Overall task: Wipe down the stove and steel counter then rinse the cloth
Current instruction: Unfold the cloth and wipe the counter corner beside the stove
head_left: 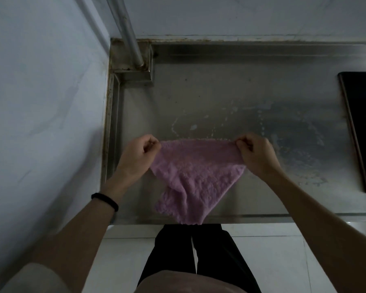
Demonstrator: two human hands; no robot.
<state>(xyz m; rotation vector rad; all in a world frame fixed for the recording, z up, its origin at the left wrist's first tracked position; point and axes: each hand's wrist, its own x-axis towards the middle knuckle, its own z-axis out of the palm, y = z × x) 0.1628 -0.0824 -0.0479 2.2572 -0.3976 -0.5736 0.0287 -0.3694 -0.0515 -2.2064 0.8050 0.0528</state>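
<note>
Pink fleecy cloth (190, 176), head view (only cam): it's stretched between both hands over the steel counter (220, 92), roughly centre-frame, toward the 6 o'clock side.

- Top edge is pulled taut. The rest droops in a rough triangle, one flap doubled under at 7 o'clock, tip overhanging the counter's front lip.
- Why held like this: my read is it's being opened out to find a clean face or refold before the next pass. That's a judgement, not seen.
- Left hand (135, 157) pinches the top-left corner, thumb against curled fingers, clamped on fabric. Black wristband (105, 200) on that wrist.
- Right hand (256, 155) has the same pinch on the top-right corner, fingers closed on the hem, no gap visible.
- Wet smears (294, 134) and droplets sit at 2-3 o'clock from the cloth, so that patch has prob been wiped. Far strip at 12 o'clock looks drier; can't tell for sure.
- Stove (359, 127) is a black glass panel at the 3 o'clock frame edge, mostly cropped, well apart from the cloth.
- Pipe (129, 32) drops into the boxed corner at 11 o'clock.
- No tap or sink in frame, so the rinse step isn't set up here.
</note>
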